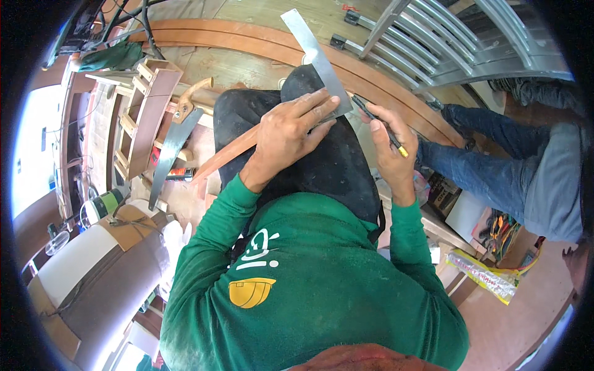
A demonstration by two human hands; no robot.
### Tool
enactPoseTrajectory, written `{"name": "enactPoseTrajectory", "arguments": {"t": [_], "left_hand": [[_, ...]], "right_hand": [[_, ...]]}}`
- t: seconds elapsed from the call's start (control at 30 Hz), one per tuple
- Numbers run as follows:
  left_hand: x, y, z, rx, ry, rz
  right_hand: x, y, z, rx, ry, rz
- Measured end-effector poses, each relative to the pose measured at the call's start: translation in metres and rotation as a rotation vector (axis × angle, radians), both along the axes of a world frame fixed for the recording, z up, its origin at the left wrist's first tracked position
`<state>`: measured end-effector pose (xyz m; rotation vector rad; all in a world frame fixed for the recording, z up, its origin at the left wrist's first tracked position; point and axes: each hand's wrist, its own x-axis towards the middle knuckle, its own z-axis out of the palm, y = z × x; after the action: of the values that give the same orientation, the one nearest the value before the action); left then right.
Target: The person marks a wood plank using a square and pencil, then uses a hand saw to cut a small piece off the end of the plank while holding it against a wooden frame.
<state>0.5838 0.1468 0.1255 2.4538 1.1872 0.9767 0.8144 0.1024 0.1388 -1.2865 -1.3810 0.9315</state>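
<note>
A strip of reddish-brown wood [228, 152] lies slantwise across my lap, over dark trousers. My left hand [288, 133] is closed over the strip and presses a metal carpenter's square [318, 59] to its far end, fingers on the square's corner. The square's long blade points away from me, up and to the left. In my right hand [394, 145] is a slim black pencil or marker [365, 110] with a yellow end, pinched between thumb and fingers. Its tip is close to the square's corner; whether it touches the wood I cannot tell.
A handsaw [170, 145] with a wooden handle leans at the left, beside a wooden rack [148, 93] and a small can [181, 174]. An aluminium ladder [427, 40] lies at the far right. Another person's jeans-clad legs [489, 170] are close on my right.
</note>
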Motion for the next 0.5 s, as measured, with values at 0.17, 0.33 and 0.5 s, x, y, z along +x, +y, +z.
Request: {"name": "enactPoseTrajectory", "arguments": {"t": [0.17,0.33,0.5], "left_hand": [[0.000,0.000,0.002,-0.005,0.003,0.008],[0.001,0.001,0.005,-0.018,-0.002,0.015],[0.001,0.000,0.006,-0.053,0.021,0.008]], "right_hand": [[-0.001,0.001,-0.002,0.039,-0.046,-0.011],[-0.002,0.002,0.002,0.091,-0.182,0.006],[-0.006,0.000,0.008,0.134,-0.235,0.008]]}}
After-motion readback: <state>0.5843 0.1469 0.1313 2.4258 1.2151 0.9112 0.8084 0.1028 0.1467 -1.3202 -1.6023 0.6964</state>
